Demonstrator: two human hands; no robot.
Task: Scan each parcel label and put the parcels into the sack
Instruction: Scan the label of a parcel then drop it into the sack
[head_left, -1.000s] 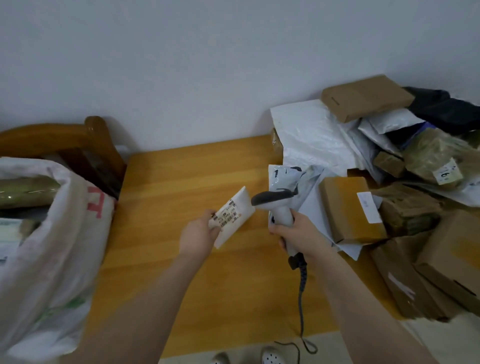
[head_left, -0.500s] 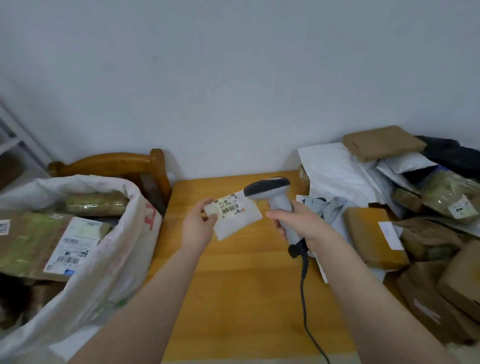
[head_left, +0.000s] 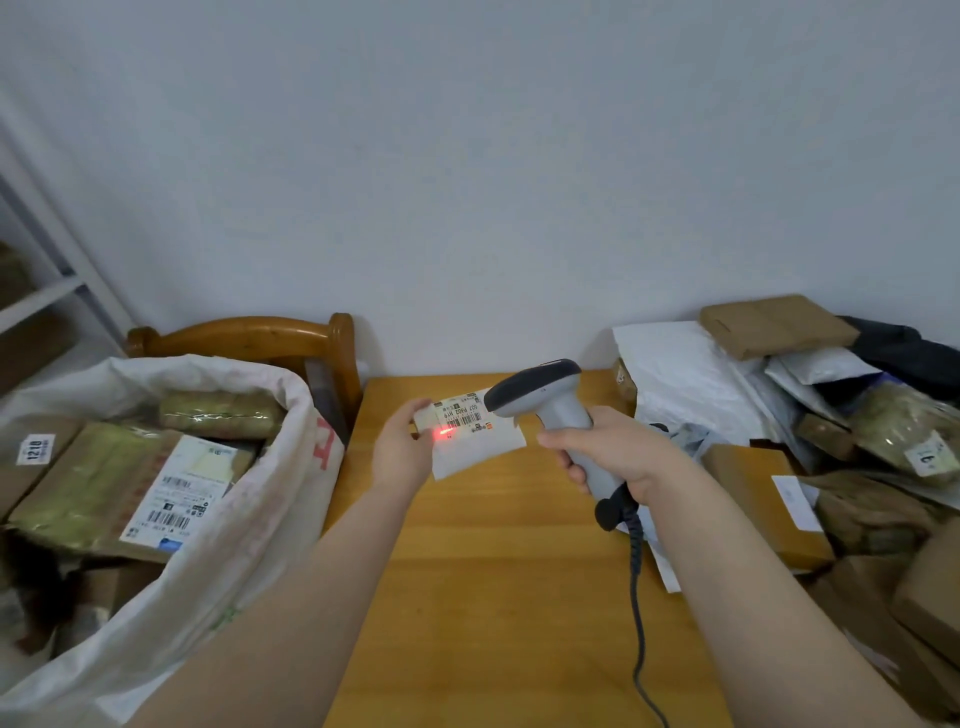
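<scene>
Parcel (head_left: 480, 448) is pinched above the counter (head_left: 493, 597) by the left hand (head_left: 400, 453), scanner (head_left: 545, 402) gripped in the right hand (head_left: 621, 457); the label (head_left: 461, 412) is hardly legible. A red spot (head_left: 441, 432), unseen earlier, is now cast on it.

Sticker (head_left: 35, 448) on box (head_left: 26, 488) in sack (head_left: 280, 499): "1210"; other lbls blurry.

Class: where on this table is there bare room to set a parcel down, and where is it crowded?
Bare table wood runs from the sack across to the scanner cable. The right side is crowded with piled parcels.
</scene>
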